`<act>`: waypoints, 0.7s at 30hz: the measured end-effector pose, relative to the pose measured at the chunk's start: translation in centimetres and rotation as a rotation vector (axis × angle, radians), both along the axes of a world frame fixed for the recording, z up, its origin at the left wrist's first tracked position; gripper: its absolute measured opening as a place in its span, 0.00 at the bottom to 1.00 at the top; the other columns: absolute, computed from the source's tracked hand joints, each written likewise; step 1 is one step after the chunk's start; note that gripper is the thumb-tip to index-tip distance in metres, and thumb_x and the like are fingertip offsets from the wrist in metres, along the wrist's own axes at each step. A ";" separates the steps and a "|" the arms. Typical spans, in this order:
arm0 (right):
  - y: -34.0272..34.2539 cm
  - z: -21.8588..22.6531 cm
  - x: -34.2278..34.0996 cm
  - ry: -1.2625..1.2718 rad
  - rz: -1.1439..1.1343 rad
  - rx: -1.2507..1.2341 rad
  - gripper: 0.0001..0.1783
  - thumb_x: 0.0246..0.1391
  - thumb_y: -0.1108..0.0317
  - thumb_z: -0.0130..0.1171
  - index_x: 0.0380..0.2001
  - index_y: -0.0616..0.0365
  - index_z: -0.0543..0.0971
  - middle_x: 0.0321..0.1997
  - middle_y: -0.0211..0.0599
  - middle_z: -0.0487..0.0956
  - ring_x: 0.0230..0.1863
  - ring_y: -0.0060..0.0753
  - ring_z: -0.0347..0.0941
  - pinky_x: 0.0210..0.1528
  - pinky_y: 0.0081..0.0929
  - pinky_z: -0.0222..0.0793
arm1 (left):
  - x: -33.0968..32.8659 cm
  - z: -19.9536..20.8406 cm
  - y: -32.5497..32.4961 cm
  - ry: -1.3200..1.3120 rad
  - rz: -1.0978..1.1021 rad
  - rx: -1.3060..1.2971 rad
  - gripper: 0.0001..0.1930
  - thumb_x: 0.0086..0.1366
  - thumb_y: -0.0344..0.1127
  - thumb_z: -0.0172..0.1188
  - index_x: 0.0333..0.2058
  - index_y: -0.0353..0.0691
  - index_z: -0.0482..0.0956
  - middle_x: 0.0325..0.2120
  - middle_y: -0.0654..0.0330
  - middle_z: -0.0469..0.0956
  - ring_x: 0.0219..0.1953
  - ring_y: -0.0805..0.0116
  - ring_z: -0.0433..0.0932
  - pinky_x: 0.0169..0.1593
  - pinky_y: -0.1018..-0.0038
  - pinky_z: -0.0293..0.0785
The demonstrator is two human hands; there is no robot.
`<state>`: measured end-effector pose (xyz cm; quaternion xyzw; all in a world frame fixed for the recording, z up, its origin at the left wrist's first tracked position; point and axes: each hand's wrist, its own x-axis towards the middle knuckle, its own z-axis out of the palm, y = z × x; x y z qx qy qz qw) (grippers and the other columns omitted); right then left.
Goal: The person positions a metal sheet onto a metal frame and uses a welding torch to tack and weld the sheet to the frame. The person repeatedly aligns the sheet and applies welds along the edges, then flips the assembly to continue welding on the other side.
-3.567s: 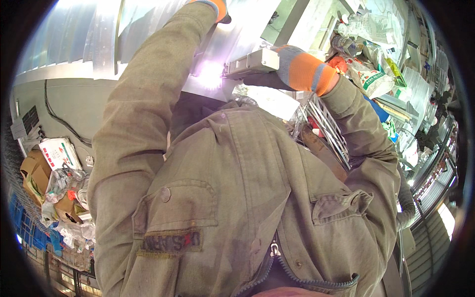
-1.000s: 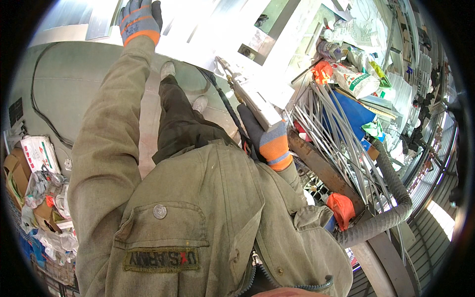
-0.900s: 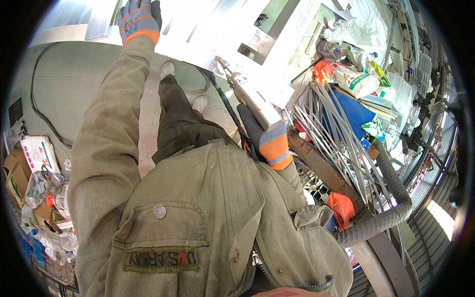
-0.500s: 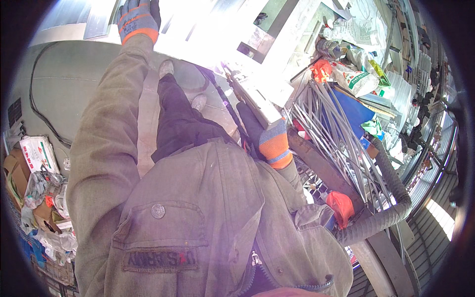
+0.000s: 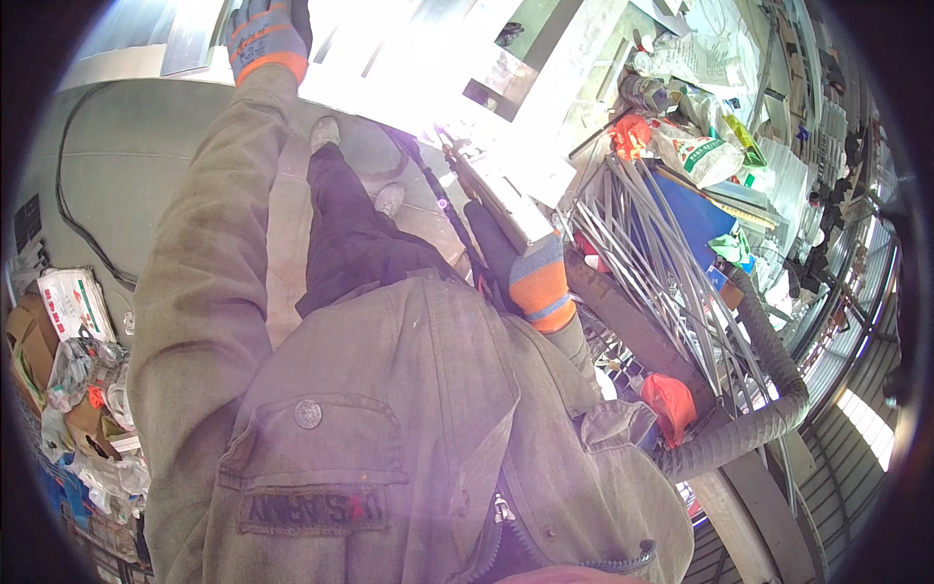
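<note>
At the upper left, my left hand point(image 5: 269, 47) wears a grey-blue glove with orange stripes and cuff. It lies stretched out on the glaring, pale work surface point(image 5: 336, 92), its fingertips cut off by the picture's top edge. My right hand point(image 5: 535, 277), in a matching glove with a dark palm side, is low by my right hip. It closes round the near end of a pale, box-shaped metal bar point(image 5: 520, 216); the dark part runs along the bar's left side. Most of its fingers are hidden. The bar's far part fades into the glare.
A bundle of thin metal strips point(image 5: 662, 263) leans at the right, beside a ribbed grey hose point(image 5: 754, 433). Plastic bags point(image 5: 705, 156) and scraps lie beyond. A black cable point(image 5: 63, 185) crosses the floor at left; boxes point(image 5: 76, 304) and bags stand nearer.
The left hand has shifted very slightly up and to the left. The right hand and the metal bar hold their place.
</note>
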<state>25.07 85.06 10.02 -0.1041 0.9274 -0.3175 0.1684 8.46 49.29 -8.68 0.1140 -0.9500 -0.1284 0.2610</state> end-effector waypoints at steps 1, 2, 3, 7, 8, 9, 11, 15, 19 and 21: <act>-0.1 0.1 0.1 -0.022 -0.037 -0.034 0.19 0.66 0.67 0.71 0.56 0.63 0.86 0.50 0.50 0.89 0.49 0.45 0.88 0.52 0.39 0.82 | 0.0 0.0 0.0 -0.009 0.001 0.002 0.13 0.71 0.33 0.64 0.52 0.38 0.85 0.57 0.50 0.81 0.66 0.45 0.75 0.73 0.47 0.65; -0.1 0.2 0.2 -0.043 -0.074 -0.069 0.18 0.66 0.67 0.71 0.56 0.63 0.86 0.51 0.50 0.89 0.49 0.46 0.88 0.52 0.39 0.82 | 0.0 0.0 0.0 -0.018 0.003 0.002 0.13 0.72 0.33 0.64 0.52 0.38 0.85 0.57 0.49 0.81 0.66 0.45 0.75 0.73 0.47 0.66; -0.1 0.3 0.2 -0.049 -0.071 -0.068 0.18 0.66 0.67 0.71 0.56 0.63 0.86 0.51 0.50 0.89 0.50 0.46 0.88 0.52 0.39 0.82 | 0.0 0.1 0.0 -0.022 -0.001 0.009 0.13 0.72 0.33 0.64 0.52 0.38 0.85 0.57 0.49 0.81 0.66 0.45 0.75 0.73 0.47 0.66; 0.2 0.3 0.2 -0.052 -0.032 -0.028 0.19 0.66 0.68 0.71 0.57 0.63 0.86 0.53 0.51 0.88 0.51 0.49 0.87 0.53 0.40 0.82 | 0.0 0.0 0.0 -0.021 0.004 -0.009 0.13 0.72 0.33 0.64 0.52 0.37 0.85 0.58 0.48 0.81 0.66 0.44 0.75 0.73 0.47 0.66; 0.3 0.2 0.2 -0.051 -0.021 -0.014 0.19 0.66 0.68 0.71 0.57 0.63 0.85 0.53 0.51 0.87 0.51 0.49 0.87 0.53 0.40 0.82 | -0.1 0.0 0.0 -0.016 0.011 -0.026 0.13 0.72 0.33 0.64 0.52 0.37 0.85 0.58 0.48 0.81 0.66 0.44 0.75 0.73 0.47 0.66; 0.4 0.1 0.3 -0.033 0.008 0.001 0.19 0.66 0.68 0.71 0.58 0.63 0.85 0.53 0.51 0.87 0.51 0.49 0.87 0.54 0.40 0.82 | 0.0 -0.1 0.0 -0.012 0.004 -0.018 0.13 0.72 0.33 0.63 0.52 0.37 0.85 0.58 0.47 0.81 0.66 0.44 0.75 0.73 0.47 0.66; 0.6 0.0 0.3 -0.012 0.045 0.023 0.20 0.66 0.68 0.71 0.58 0.62 0.85 0.54 0.51 0.87 0.52 0.50 0.86 0.54 0.40 0.82 | 0.0 -0.1 0.0 -0.002 -0.010 -0.003 0.13 0.73 0.33 0.63 0.52 0.37 0.85 0.58 0.47 0.80 0.66 0.44 0.75 0.74 0.47 0.65; 1.0 -0.1 0.6 0.040 0.101 0.043 0.20 0.65 0.69 0.71 0.58 0.61 0.85 0.53 0.50 0.87 0.52 0.51 0.86 0.54 0.41 0.82 | -0.1 -0.1 0.0 -0.046 0.022 -0.002 0.13 0.73 0.33 0.63 0.53 0.38 0.85 0.59 0.47 0.80 0.66 0.44 0.74 0.74 0.47 0.65; 1.2 -0.1 0.8 0.054 0.126 0.067 0.21 0.63 0.71 0.72 0.59 0.56 0.86 0.54 0.48 0.87 0.52 0.51 0.86 0.54 0.42 0.82 | -0.1 0.1 0.1 -0.062 0.026 0.009 0.13 0.73 0.33 0.63 0.53 0.38 0.85 0.59 0.48 0.81 0.67 0.44 0.75 0.74 0.47 0.66; 1.3 -0.1 0.9 0.029 0.096 0.053 0.22 0.62 0.71 0.73 0.60 0.53 0.86 0.54 0.47 0.87 0.52 0.51 0.86 0.53 0.43 0.82 | 0.0 0.1 0.1 -0.044 0.016 0.010 0.13 0.73 0.33 0.63 0.53 0.38 0.85 0.59 0.48 0.81 0.67 0.45 0.75 0.74 0.47 0.66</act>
